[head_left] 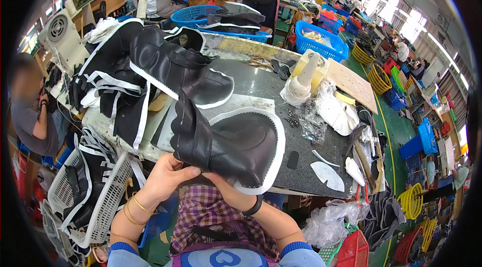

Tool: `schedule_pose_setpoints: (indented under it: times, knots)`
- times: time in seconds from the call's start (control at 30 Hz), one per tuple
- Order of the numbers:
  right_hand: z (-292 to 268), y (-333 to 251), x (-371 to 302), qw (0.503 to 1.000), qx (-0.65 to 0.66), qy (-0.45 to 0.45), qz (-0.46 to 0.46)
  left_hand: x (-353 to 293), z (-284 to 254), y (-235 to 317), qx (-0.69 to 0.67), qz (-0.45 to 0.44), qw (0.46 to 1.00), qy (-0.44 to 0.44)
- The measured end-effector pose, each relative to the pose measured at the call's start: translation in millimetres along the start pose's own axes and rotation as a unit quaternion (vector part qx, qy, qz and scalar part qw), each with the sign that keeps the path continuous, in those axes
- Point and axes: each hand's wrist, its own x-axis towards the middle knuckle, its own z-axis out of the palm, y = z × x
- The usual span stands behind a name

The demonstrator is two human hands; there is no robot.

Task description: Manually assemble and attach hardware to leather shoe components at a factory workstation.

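A black leather shoe upper with a strap and a white lining edge lies over the front of the dark worktable. My left hand pinches its near edge, thumb on the side toward me. Close beside it, my right hand grips the same near edge; part of its fingers is hidden behind the leather. Beyond the held piece, another black upper with white edging rests on a heap of similar pieces at the left.
A white basket of uppers stands low at my left. On the table's right are a glue-stained container, plastic wrap and white cut pieces. Blue baskets stand at the far side. Co-workers are at the left and far side.
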Motion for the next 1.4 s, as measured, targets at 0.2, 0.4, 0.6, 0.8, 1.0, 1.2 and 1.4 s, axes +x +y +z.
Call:
schedule_pose_setpoints:
  times: [0.2,0.4,0.6,0.8,1.0,1.2,1.4]
  knots:
    - [-0.3,-3.8,1.3,0.999,0.034,0.012,0.03,-2.2,8.4,-6.5,-0.029,0.088,0.995,0.038]
    - [-8.3,-17.4,4.2,0.995,0.08,0.0,0.052,4.5,11.3,4.3,0.429,0.432,0.789,0.081]
    - [-8.0,-14.4,2.6,0.993,0.096,-0.026,0.068,-0.8,7.7,10.7,0.441,0.352,0.825,0.016]
    - [-8.6,9.8,-3.8,0.985,0.112,-0.053,0.121,-3.2,6.1,12.0,0.282,0.15,0.948,-0.011]
    - [-3.6,6.1,-2.0,0.998,0.009,-0.047,0.032,-7.9,3.4,3.6,0.089,0.099,0.991,-0.022]
    - [-0.7,0.7,-2.6,0.997,-0.018,-0.068,0.04,-6.3,2.8,10.9,-0.026,0.014,0.999,-0.034]
    - [-3.6,-7.7,-2.9,0.984,-0.101,-0.146,-0.004,-11.3,0.2,12.7,-0.044,0.044,0.996,-0.066]
